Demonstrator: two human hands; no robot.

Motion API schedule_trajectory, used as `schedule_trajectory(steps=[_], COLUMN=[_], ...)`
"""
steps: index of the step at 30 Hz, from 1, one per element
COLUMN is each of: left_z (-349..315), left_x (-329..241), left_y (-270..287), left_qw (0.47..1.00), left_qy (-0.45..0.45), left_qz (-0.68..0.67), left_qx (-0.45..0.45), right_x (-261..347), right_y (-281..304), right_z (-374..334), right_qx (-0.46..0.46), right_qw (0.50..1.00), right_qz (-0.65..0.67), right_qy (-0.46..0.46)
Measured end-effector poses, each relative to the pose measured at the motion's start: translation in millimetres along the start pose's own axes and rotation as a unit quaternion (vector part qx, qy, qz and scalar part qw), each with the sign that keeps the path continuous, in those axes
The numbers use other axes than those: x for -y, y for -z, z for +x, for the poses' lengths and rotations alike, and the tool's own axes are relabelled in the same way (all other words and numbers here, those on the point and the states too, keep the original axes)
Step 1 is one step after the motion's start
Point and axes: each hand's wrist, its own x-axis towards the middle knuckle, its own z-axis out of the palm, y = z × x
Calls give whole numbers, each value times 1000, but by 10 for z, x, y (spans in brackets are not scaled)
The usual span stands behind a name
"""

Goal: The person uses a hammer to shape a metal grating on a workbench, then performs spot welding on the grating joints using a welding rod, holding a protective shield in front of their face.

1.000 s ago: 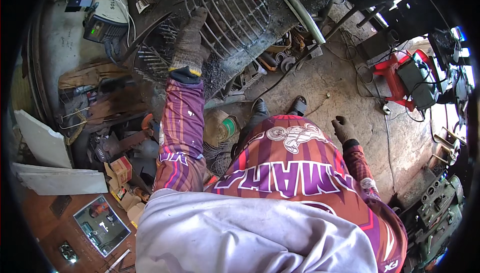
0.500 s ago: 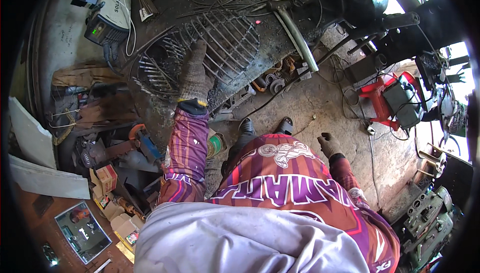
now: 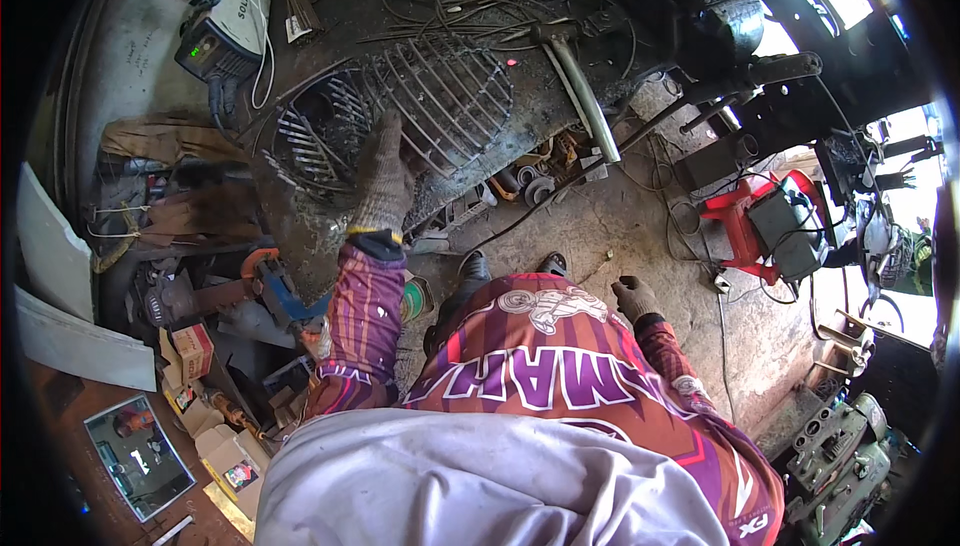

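My left hand (image 3: 382, 178), in a grey knit glove, is closed on the left edge of a round metal grate (image 3: 445, 106) made of parallel bars in a ring. Some of its fingers are hidden by the bars. Left of that hand, a second round grate (image 3: 325, 126) with short bars lies on the dark workbench (image 3: 300, 206). Low at my right side hangs my right hand (image 3: 635, 299), also gloved. Its fingers are loosely bent and a little apart, and nothing shows in them.
A hammer (image 3: 578, 86) with a metal-tube handle lies across the bench's right edge. Loose rods (image 3: 460, 16) and cables lie behind the grates. A welding machine (image 3: 222, 26) stands at the far left, a red plastic stool (image 3: 735, 226) at the right. Cardboard boxes (image 3: 228, 456) sit near left.
My left hand has drawn slightly nearer to me along the grate's left edge. The view has shifted a little. My right hand still hangs at my side.
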Motion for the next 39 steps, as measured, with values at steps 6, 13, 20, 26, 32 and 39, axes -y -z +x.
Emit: schedule_trajectory(steps=[6,13,20,26,32,39], left_z=[-220,-205,-208,-272,-255,-233], left_x=[174,410,348,308,277,322], left_y=[333,359,278,235,240,286], left_qw=[973,974,978,966,971,970], left_qy=[-122,-164,-118,-133,-119,-117], left_qz=[178,145,166,208,205,206], left_qx=[-83,-49,-42,-74,-37,-53], right_x=[-60,-70,-87,100,-20,-331], right_y=[26,78,46,64,31,-80], right_z=[-128,-229,-75,-45,-9,15], right_qx=[13,39,73,61,67,52], right_qw=[998,997,994,994,991,999], right_qz=[60,46,77,90,106,4], right_qy=[-28,-41,-27,-33,-34,4])
